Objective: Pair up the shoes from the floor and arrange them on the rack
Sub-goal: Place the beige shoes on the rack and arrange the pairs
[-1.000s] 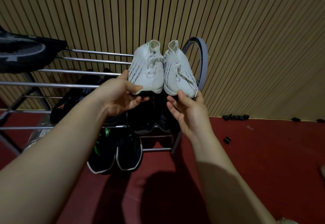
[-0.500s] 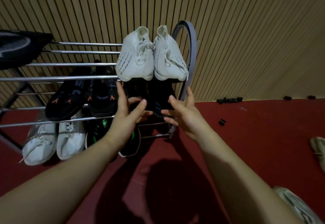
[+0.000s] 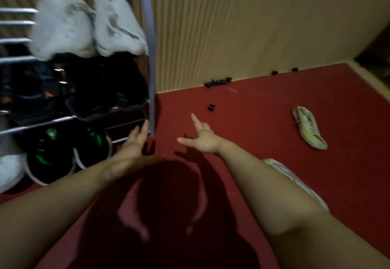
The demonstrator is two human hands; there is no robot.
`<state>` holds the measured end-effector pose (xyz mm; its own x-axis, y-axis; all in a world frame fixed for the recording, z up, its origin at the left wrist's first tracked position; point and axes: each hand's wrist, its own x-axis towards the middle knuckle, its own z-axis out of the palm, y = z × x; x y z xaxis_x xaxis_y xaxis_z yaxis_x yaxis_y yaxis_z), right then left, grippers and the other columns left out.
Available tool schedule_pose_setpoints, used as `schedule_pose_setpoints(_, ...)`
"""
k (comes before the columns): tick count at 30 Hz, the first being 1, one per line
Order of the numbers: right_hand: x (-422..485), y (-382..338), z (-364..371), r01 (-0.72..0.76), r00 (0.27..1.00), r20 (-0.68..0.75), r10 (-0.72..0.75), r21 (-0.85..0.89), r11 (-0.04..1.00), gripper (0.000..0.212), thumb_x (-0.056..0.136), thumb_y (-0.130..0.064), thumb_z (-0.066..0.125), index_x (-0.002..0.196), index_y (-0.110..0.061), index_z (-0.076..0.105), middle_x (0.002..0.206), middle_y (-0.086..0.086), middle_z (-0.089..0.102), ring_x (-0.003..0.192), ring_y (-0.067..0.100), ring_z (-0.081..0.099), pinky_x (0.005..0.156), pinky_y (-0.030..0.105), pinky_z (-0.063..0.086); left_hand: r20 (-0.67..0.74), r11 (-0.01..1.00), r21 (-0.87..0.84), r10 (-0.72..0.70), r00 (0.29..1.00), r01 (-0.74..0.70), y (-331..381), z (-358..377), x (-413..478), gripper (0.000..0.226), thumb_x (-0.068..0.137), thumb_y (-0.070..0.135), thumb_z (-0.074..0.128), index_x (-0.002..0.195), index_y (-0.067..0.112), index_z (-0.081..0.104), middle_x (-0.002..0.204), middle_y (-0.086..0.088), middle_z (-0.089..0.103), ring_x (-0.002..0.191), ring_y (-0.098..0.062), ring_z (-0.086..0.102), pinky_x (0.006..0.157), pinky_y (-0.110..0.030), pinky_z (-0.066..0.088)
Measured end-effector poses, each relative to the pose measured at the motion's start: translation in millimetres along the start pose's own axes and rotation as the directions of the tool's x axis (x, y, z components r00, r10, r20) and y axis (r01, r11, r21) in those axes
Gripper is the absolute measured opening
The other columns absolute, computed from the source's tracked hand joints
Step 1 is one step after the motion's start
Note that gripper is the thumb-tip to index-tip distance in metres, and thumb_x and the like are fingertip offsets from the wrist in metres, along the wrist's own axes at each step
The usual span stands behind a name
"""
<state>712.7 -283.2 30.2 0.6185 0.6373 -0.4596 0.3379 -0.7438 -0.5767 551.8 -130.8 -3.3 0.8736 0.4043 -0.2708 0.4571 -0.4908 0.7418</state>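
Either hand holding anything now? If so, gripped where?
Nothing is held. The left hand is empty beside the grey metal shoe rack; the right hand is empty above the red floor. The white knit sneakers rest on the top rails.

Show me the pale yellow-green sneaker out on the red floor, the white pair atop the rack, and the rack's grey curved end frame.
pale yellow-green sneaker point(image 3: 309, 128): head view, mid upper.
white sneaker pair point(image 3: 61, 28): head view, left shoe's upper.
grey curved end frame point(image 3: 152, 68): head view, upright stretch.
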Motion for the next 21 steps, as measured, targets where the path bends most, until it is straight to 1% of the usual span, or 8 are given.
schedule_pose_setpoints(2, 0, 29, -2, -0.077, 0.997, -0.004, 0.077, -0.138, 0.987, 0.1, 0.083, -0.055, 0.063, 0.151, -0.034, -0.008, 0.158, 0.016, 0.001, 0.146, 0.032, 0.004, 0.119, 0.038, 0.012, 0.059, 0.999, 0.041, 0.007, 0.998, -0.01, 5, 16, 5, 0.124, 0.065, 0.064, 0.07, 0.15, 0.028, -0.012, 0.16, -0.006, -0.011, 0.147, -0.018, -0.006, 0.11, -0.022, 0.005)
schedule_pose_setpoints(4, -2, 62, -4, -0.166, 0.986, -0.001, 0.169, -0.2, 0.966, 0.103, 0.081, -0.055, 0.065, 0.15, -0.035, -0.008, 0.158, 0.014, 0.001, 0.146, 0.032, 0.003, 0.119, 0.044, 0.013, 0.11, 0.999, 0.048, 0.013, 0.994, -0.018, 11, 32, 8, 0.138, 0.046, 0.086, 0.063, 0.151, 0.03, -0.008, 0.16, -0.005, -0.008, 0.147, -0.017, -0.004, 0.112, -0.023, 0.006)
schedule_pose_setpoints(5, -4, 79, -5, -0.208, 0.977, -0.005, 0.212, -0.213, 0.955, 0.106, 0.079, -0.055, 0.067, 0.15, -0.035, -0.009, 0.158, 0.014, 0.0, 0.146, 0.032, 0.002, 0.119, 0.045, 0.014, 0.124, 0.998, 0.055, 0.005, 0.992, -0.012, 14, 40, 11, 0.14, 0.039, 0.088, 0.058, 0.15, 0.033, -0.007, 0.16, -0.004, -0.007, 0.147, -0.017, -0.003, 0.113, -0.024, 0.007)
schedule_pose_setpoints(7, -9, 112, -9, -0.279, 0.959, -0.024, 0.282, -0.238, 0.93, 0.11, 0.077, -0.052, 0.07, 0.15, -0.034, -0.01, 0.158, 0.015, -0.001, 0.146, 0.033, 0.001, 0.118, 0.046, 0.014, 0.156, 0.998, 0.068, 0.0, 0.988, -0.011, 19, 58, 18, 0.135, 0.038, 0.083, 0.053, 0.149, 0.036, -0.008, 0.16, -0.003, -0.008, 0.147, -0.016, -0.005, 0.115, -0.028, 0.007)
schedule_pose_setpoints(12, -28, 192, -27, -0.432, 0.9, -0.096, 0.426, -0.328, 0.84, 0.115, 0.078, -0.045, 0.073, 0.15, -0.031, -0.016, 0.159, 0.016, -0.007, 0.146, 0.035, -0.008, 0.118, 0.049, 0.009, 0.199, 0.998, 0.054, 0.021, 0.98, -0.032, 39, 101, 43, 0.11, 0.077, 0.049, 0.071, 0.15, 0.029, -0.009, 0.16, -0.004, -0.008, 0.146, -0.013, -0.006, 0.114, -0.024, 0.006)
schedule_pose_setpoints(16, -46, 253, -42, -0.541, 0.84, -0.183, 0.511, -0.339, 0.769, 0.117, 0.075, -0.049, 0.073, 0.15, -0.031, -0.014, 0.159, 0.013, 0.002, 0.146, 0.036, -0.001, 0.116, 0.051, 0.015, 0.229, 0.997, 0.076, 0.001, 0.973, -0.019, 54, 135, 62, 0.118, 0.069, 0.061, 0.07, 0.15, 0.027, -0.009, 0.16, -0.005, -0.005, 0.147, -0.017, -0.001, 0.119, -0.031, 0.007)
schedule_pose_setpoints(18, -53, 277, -51, -0.6, 0.796, -0.17, 0.58, -0.339, 0.724, 0.12, 0.075, -0.049, 0.074, 0.149, -0.031, -0.019, 0.159, 0.012, -0.002, 0.146, 0.037, -0.006, 0.117, 0.052, 0.012, 0.226, 0.994, 0.107, 0.004, 0.974, -0.029, 65, 152, 70, 0.107, 0.079, 0.05, 0.069, 0.151, 0.02, -0.004, 0.16, -0.006, -0.004, 0.147, -0.017, 0.0, 0.118, -0.029, 0.006)
schedule_pose_setpoints(21, -60, 307, -60, -0.659, 0.735, -0.156, 0.659, -0.39, 0.643, 0.126, 0.074, -0.054, 0.073, 0.144, -0.029, -0.029, 0.159, 0.013, -0.01, 0.144, 0.039, -0.013, 0.117, 0.055, 0.004, 0.226, 0.997, 0.067, 0.033, 0.973, -0.049, 84, 175, 78, 0.101, 0.081, 0.038, 0.069, 0.151, 0.016, 0.0, 0.16, -0.007, -0.001, 0.147, -0.016, 0.002, 0.115, -0.023, 0.004)
